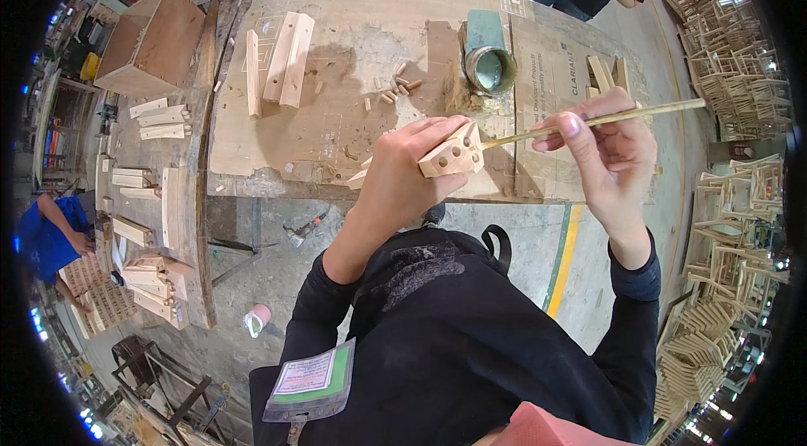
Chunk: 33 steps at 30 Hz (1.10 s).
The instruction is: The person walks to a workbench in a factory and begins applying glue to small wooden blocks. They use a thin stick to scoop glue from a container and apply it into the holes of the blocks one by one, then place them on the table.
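My left hand [403, 173] grips a short wooden block [454, 154] with its end turned toward me, where three round holes show. My right hand [607, 147] pinches a thin wooden stick [622, 116] that runs from the upper right down to the block, its tip at the block's end by the holes. Both hands are raised above the near edge of the worktable [370, 68]. A green tin can [489, 68] stands open on the table just beyond the block, and several small wooden dowels [395, 89] lie scattered to its left.
Long wooden pieces [282, 59] lie at the table's far left. A side bench [160, 194] on my left carries stacked wood parts and an open wooden box [151, 42]. Other people stand at the far edge and at the left. Stacks of wooden frames [731, 219] fill the right side.
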Each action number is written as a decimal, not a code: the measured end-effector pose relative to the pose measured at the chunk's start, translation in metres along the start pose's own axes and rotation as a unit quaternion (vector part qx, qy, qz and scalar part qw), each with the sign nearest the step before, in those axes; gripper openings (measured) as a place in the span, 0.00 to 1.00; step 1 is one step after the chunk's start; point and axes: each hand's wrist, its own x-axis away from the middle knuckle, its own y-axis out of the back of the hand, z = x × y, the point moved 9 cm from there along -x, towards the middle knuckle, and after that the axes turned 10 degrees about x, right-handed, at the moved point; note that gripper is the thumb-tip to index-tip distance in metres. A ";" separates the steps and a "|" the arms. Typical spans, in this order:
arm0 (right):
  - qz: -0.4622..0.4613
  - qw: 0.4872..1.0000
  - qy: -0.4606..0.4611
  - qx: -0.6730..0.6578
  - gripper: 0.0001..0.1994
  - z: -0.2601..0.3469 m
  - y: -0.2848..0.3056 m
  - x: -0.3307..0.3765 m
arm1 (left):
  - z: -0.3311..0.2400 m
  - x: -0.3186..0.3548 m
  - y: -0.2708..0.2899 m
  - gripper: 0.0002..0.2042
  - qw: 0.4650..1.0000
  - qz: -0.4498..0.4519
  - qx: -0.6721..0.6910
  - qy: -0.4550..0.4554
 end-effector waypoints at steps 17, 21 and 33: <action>0.005 0.995 0.068 0.076 0.05 0.012 -0.015 -0.004 | 0.003 -0.006 -0.004 0.27 1.000 0.014 0.020 0.004; -0.011 0.995 0.067 0.072 0.04 0.013 -0.013 -0.006 | 0.004 -0.006 -0.003 0.27 1.000 0.004 0.014 -0.011; 0.002 0.996 -0.026 -0.086 0.05 -0.036 -0.002 -0.021 | 0.027 -0.010 0.002 0.28 1.000 -0.013 0.011 0.026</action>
